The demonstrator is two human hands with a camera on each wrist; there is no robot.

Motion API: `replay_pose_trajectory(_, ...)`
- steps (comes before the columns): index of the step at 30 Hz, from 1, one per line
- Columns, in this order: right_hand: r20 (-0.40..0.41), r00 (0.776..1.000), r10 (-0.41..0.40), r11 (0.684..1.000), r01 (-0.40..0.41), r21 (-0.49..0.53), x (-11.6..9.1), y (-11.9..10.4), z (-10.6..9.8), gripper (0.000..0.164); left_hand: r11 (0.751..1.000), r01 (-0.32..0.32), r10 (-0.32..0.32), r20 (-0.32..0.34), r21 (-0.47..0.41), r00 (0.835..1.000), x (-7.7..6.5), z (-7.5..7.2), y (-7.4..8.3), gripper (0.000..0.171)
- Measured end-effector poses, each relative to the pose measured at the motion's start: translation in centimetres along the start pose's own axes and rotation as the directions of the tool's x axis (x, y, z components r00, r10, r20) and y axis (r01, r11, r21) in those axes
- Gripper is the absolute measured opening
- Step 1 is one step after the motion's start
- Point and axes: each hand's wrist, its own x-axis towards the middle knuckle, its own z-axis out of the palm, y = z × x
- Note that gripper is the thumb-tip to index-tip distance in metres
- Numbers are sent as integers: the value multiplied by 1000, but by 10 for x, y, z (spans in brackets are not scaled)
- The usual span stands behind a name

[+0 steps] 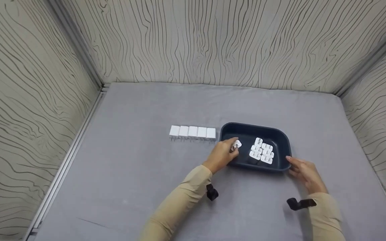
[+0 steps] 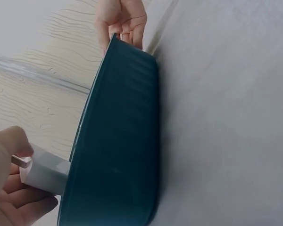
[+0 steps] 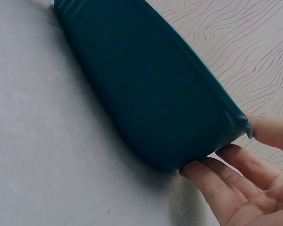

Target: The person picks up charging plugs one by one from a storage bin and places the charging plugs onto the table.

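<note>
My left hand (image 1: 220, 156) pinches a white plug-in charger (image 2: 46, 173) between thumb and fingers, over the left end of a dark blue plastic basin (image 1: 255, 126). A metal prong of the charger shows near the thumb in the left wrist view. At the basin's right end, my right hand (image 1: 306, 173) grips the wall, thumb at the rim and fingers against the outside. Inside the basin, several white chargers (image 1: 262, 152) stand grouped toward the right, their prong faces up.
Left of the basin, several more white chargers (image 1: 193, 131) form a straight row, prongs toward me. A grey cloth (image 1: 139, 187) covers the table. Wood-grain patterned panels (image 1: 193, 43) enclose the back and both sides.
</note>
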Motion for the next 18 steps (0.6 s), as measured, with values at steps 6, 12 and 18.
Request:
replay_pose_trajectory(6, -4, 1000, 2, 1000, -2, -1, 0, -1, 0, 4, 999, 27, -27, -9, -32, 1000, -3, -7, -4, 38)
replay_pose_trajectory(12, -5, 1000, 6, 1000, -6, -21, 0, 0, 0, 10, 999, 5, -7, -62, -39, 998, -4, -12, -7, 38)
replay_pose_trajectory(18, -11, 1000, 6, 1000, -6, -23, 0, 2, 1, 11, 998, 23, -28, -79, -60, 996, -6, -15, -16, 39)
